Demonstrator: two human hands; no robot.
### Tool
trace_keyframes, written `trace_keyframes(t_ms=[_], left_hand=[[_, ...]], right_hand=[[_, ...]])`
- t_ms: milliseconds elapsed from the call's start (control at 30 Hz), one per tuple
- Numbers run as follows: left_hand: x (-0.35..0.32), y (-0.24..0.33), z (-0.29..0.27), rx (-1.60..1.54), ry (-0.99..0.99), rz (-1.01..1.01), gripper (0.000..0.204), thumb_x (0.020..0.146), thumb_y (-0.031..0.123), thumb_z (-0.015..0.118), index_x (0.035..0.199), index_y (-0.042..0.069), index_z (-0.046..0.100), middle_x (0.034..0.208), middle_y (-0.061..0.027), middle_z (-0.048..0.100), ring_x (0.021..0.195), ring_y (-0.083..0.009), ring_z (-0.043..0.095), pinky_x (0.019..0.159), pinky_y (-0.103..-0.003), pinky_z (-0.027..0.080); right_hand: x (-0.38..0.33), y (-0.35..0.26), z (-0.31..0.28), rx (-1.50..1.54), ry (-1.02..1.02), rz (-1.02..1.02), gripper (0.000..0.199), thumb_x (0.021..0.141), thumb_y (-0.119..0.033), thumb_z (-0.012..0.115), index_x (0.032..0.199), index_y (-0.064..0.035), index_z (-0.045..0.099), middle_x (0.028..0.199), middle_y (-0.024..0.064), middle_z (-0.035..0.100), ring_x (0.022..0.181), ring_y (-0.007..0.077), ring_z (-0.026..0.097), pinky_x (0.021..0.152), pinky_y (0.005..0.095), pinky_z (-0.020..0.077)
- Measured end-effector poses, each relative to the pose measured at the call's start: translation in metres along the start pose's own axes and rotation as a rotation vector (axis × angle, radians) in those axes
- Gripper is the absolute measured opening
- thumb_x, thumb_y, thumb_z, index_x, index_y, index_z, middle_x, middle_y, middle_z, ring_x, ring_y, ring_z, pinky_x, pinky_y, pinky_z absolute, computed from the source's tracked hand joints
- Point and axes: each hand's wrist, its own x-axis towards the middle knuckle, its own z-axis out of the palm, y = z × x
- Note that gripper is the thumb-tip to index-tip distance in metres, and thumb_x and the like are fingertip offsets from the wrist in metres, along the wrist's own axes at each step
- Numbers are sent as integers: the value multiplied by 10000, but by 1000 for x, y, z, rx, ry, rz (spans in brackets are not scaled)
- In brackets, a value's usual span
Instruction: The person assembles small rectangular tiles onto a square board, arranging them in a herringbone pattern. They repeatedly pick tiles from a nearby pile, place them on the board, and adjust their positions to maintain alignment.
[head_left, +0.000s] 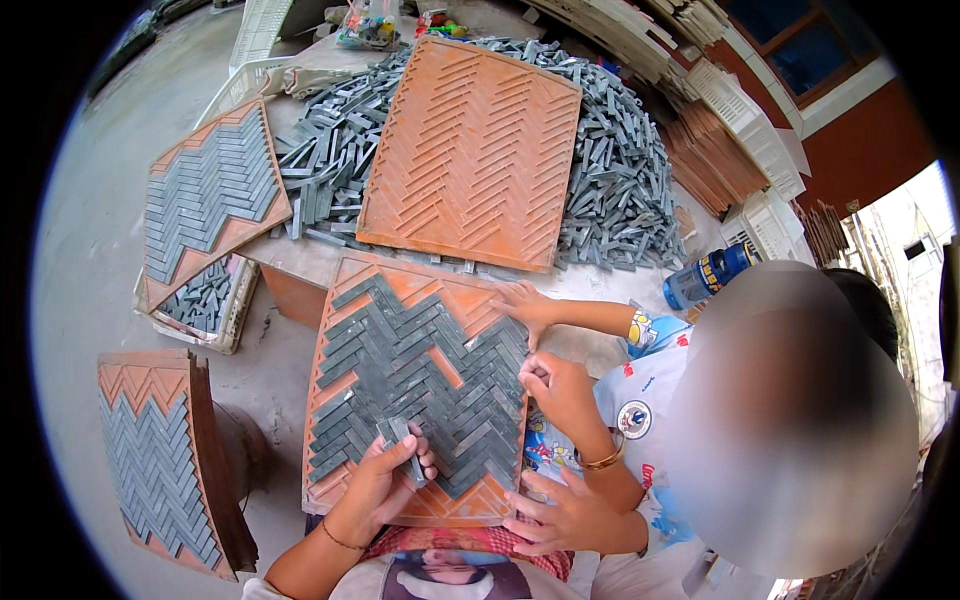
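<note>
grey strips (pixel 405 448) gripped in left hand (pixel 385 470), right hand (pixel 562 395) curled at orange tray rim (pixel 522 430), open slot (pixel 445 367) inside

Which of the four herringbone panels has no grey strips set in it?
The bare orange panel lying on the strip heap; the other three hold inlaid strips.

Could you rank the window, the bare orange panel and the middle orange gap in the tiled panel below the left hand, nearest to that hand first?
From the left hand, in the head view:
1. Middle gap: just beyond, slightly right.
2. Bare panel: farther ahead, upper middle.
3. Window: far background, upper right.
</note>
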Motion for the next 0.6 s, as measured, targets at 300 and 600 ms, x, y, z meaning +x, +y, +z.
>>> trace_keyframes(t_ms=[300, 600], left_hand=[[-10, -9, 11, 57, 77, -115, 199, 799, 80, 609, 965, 62, 501, 809, -48, 526, 775, -172, 527, 743, -372, 491], [16, -23, 14, 192, 48, -63, 321, 817, 92, 605, 1101, 40, 462, 949, -82, 554, 907, -200, 552, 848, -399, 479]], right_hand=[[-64, 7, 54, -294, 323, 117, 187, 703, -136, 701, 826, -52, 589, 746, 95, 617, 659, 247, 608, 567, 350, 467], [-59, 8, 44, -91, 319, 58, 167, 693, -96, 699, 775, -2, 589, 706, 92, 585, 593, 199, 570, 554, 288, 456]])
